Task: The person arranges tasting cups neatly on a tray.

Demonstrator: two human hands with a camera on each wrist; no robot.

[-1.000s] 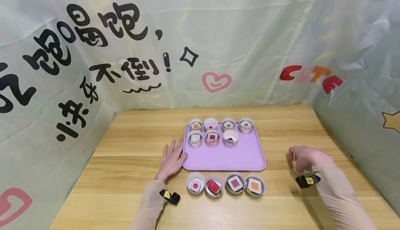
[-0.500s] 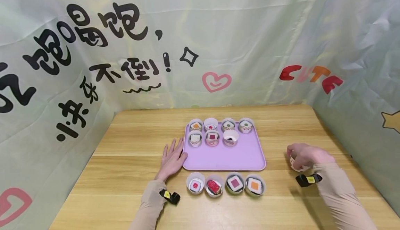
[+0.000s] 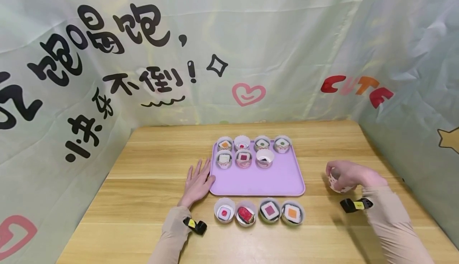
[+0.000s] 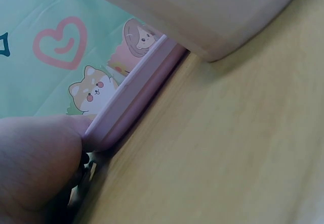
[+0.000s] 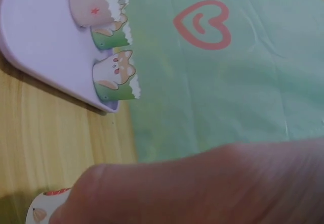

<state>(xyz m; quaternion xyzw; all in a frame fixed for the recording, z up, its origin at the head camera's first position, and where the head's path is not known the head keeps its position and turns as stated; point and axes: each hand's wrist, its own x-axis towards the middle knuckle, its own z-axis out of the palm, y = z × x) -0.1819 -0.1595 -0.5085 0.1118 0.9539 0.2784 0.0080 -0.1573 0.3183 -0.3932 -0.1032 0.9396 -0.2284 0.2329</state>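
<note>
My left hand (image 3: 196,185) lies flat with fingers spread on the table, its thumb at the left edge of a lilac tray (image 3: 265,182). To the right of the tray, my right hand (image 3: 349,175) grips a white printed paper baking cup (image 3: 338,186) from above, thumb on the near side. Part of that cup (image 5: 48,206) shows at the bottom of the right wrist view; its inside is mostly hidden. Several paper cups, each with a toy sushi piece, stand in two rows on the tray, among them one with a pink-red square (image 3: 244,158).
In front of the tray stands a row of several more cups: a red-topped piece (image 3: 246,215), a purple-square piece (image 3: 269,210) and an orange-square piece (image 3: 292,214) among them. A printed cloth (image 3: 251,37) hangs behind the wooden table (image 3: 150,200).
My right hand has moved slightly left and back with the paper cup, which now shows more below the fingers. My left hand and the cups on and before the tray have stayed put.
</note>
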